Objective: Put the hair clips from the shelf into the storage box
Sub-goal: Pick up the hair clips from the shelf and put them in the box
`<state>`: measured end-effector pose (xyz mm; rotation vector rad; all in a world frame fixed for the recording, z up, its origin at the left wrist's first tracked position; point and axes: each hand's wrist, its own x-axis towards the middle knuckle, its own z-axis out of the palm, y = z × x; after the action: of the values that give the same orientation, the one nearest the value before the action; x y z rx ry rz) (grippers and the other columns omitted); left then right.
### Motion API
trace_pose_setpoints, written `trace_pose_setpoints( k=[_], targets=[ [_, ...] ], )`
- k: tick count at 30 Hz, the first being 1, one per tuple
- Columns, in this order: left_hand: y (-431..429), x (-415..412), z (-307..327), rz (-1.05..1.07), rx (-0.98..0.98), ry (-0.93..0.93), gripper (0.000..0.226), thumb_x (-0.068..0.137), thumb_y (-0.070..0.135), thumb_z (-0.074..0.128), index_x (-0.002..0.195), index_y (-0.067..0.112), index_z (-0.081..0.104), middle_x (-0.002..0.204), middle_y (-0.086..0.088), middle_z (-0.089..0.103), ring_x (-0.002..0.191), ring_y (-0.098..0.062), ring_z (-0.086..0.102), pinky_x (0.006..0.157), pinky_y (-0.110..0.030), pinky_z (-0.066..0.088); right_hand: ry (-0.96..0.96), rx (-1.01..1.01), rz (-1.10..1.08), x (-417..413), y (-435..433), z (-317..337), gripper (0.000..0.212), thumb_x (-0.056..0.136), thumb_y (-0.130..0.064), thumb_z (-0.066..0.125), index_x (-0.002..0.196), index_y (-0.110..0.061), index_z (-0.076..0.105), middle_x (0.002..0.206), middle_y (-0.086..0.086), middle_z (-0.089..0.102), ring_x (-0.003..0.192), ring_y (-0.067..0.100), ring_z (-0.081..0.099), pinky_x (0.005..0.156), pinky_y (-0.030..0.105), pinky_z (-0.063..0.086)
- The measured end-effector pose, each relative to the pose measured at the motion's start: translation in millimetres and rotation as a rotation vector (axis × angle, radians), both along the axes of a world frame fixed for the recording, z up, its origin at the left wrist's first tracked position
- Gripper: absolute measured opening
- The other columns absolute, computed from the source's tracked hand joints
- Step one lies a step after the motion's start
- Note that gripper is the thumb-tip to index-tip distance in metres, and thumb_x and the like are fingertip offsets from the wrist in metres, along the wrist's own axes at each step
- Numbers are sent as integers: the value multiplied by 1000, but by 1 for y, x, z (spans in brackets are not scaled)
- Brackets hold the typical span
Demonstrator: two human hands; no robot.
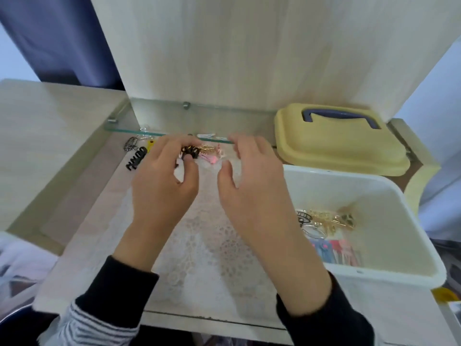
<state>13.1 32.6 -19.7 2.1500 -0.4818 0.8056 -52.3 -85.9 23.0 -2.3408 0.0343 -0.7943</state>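
My left hand (pixel 163 176) pinches a small black hair clip (pixel 189 152) between thumb and fingers over the lace-covered shelf (pixel 199 245). Beside it lie a gold clip (pixel 207 148) and a pink clip (pixel 212 159). My right hand (pixel 252 186) hovers just right of them, fingers loosely bent, holding nothing. A black claw clip (pixel 136 158), a yellow clip (pixel 150 144) and a dark metal clip (pixel 131 143) lie at the far left. The white storage box (pixel 399 196) stands at the right with gold, black, blue and pink clips inside.
A glass shelf (pixel 174 113) runs across the back above the clips, with white clips (pixel 207 135) near its front edge. The box's yellow lid (pixel 341 141) with a blue handle lies behind the box. A wooden panel rises behind.
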Motion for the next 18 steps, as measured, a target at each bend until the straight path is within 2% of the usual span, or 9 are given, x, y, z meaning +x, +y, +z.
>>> trace_pose_setpoints(
  k=[3, 7, 10, 12, 15, 18],
  targets=[
    [23, 13, -22, 82, 13, 33, 29, 86, 5, 54, 107, 23, 63, 107, 9, 62, 87, -6, 54, 66, -14, 40, 37, -53, 12, 11, 30, -22, 31, 84, -5, 53, 115, -5, 56, 108, 11, 55, 94, 27, 55, 76, 34, 47],
    [49, 30, -55, 165, 161, 82, 31, 81, 6, 55, 108, 19, 65, 111, 4, 64, 92, -18, 62, 68, -34, 50, 176, -128, 85, 20, 58, -62, 34, 88, -9, 51, 121, -6, 53, 115, 11, 52, 100, 28, 53, 80, 37, 51],
    [60, 45, -73, 248, 344, 177, 41, 75, 15, 49, 114, 17, 63, 120, -1, 63, 103, -26, 63, 79, -39, 52, 270, -225, 75, 38, 62, -88, 44, 87, -10, 54, 130, -6, 48, 127, 13, 48, 113, 30, 49, 91, 36, 47],
    [63, 50, -78, 285, 407, 234, 46, 73, 17, 52, 118, 18, 61, 126, -1, 60, 113, -25, 59, 91, -41, 46, 314, -260, 52, 52, 61, -100, 50, 87, -12, 53, 136, -6, 43, 135, 15, 45, 120, 31, 44, 94, 38, 43],
    [65, 51, -83, 348, 438, 253, 45, 74, 16, 57, 119, 22, 61, 127, 2, 59, 120, -23, 52, 101, -45, 34, 358, -291, -22, 72, 59, -113, 52, 87, -12, 52, 138, -9, 43, 128, 14, 50, 111, 33, 49, 86, 40, 43],
    [66, 53, -87, 360, 449, 244, 44, 76, 21, 50, 118, 25, 62, 123, 3, 60, 118, -21, 51, 101, -43, 30, 302, -349, -115, 85, 59, -122, 56, 80, -14, 58, 135, -13, 49, 115, 11, 58, 96, 31, 55, 73, 38, 44]
  ],
)
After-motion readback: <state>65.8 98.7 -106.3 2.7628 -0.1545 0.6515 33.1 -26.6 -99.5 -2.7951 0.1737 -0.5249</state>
